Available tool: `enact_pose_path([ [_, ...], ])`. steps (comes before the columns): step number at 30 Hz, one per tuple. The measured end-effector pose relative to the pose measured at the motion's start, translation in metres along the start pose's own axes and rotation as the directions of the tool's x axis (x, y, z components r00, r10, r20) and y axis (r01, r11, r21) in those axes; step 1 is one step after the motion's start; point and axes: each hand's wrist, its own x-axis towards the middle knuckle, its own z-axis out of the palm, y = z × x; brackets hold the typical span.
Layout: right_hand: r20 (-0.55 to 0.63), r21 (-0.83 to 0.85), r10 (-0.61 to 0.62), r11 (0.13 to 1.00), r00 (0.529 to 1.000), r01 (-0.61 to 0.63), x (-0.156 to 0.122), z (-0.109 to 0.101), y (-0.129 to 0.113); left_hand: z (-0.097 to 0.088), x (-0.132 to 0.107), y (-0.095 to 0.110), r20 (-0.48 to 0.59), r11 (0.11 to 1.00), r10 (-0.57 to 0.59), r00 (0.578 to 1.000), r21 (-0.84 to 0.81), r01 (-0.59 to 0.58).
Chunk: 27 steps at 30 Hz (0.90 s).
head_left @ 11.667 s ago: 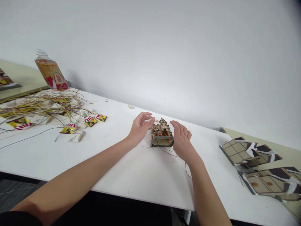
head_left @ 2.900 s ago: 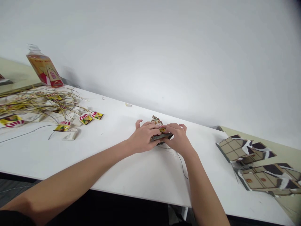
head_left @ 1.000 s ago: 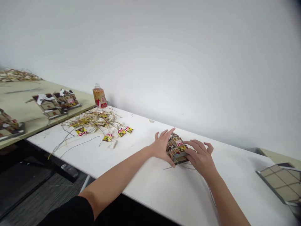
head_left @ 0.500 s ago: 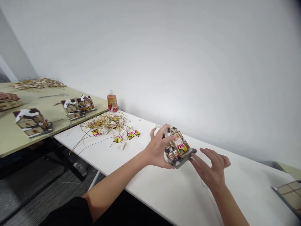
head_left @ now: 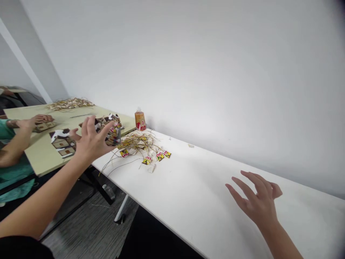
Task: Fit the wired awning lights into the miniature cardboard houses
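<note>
My left hand (head_left: 90, 141) is stretched out to the left, over the gap between the white table (head_left: 188, 187) and the beige table (head_left: 40, 154). It holds a small cardboard house model (head_left: 113, 132) with a grey base by its fingertips, the other fingers spread. My right hand (head_left: 257, 202) hovers open and palm down over the white table at the right, holding nothing.
A tangle of thin wires (head_left: 136, 139) and small striped awning pieces (head_left: 161, 155) lie on the white table beside a drink bottle (head_left: 139, 120). A finished house (head_left: 63, 142) stands on the beige table, where another person's hands (head_left: 40, 119) work on a piece. More wire (head_left: 70, 103) lies farther back.
My left hand lifted the house model off the white table and carried it left toward the beige table. My right hand let go and stayed behind, open. My view swung left.
</note>
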Motion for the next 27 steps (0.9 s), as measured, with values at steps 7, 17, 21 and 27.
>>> enact_pose_path([
  [7, 0.032, 0.028, 0.084, 0.996, 0.996, -0.085, -0.001, 0.001, -0.004, 0.041, 0.011, -0.080, 0.210, 0.937, 0.013, 0.978, 0.338, -0.085],
  [17, 0.081, -0.015, 0.121, 0.993, 0.989, -0.120, 0.000, 0.003, -0.001, 0.082, 0.041, -0.134, 0.204, 0.932, 0.015, 0.979, 0.351, -0.087],
  [21, 0.093, -0.016, 0.131, 0.991, 0.987, -0.130, -0.002, 0.006, 0.001, 0.093, 0.042, -0.149, 0.186, 0.931, -0.025, 0.982, 0.362, -0.045],
  [27, 0.123, -0.015, 0.159, 0.987, 0.980, -0.158, -0.005, 0.008, 0.002, 0.106, 0.042, -0.164, 0.152, 0.952, -0.109, 0.982, 0.302, 0.059],
])
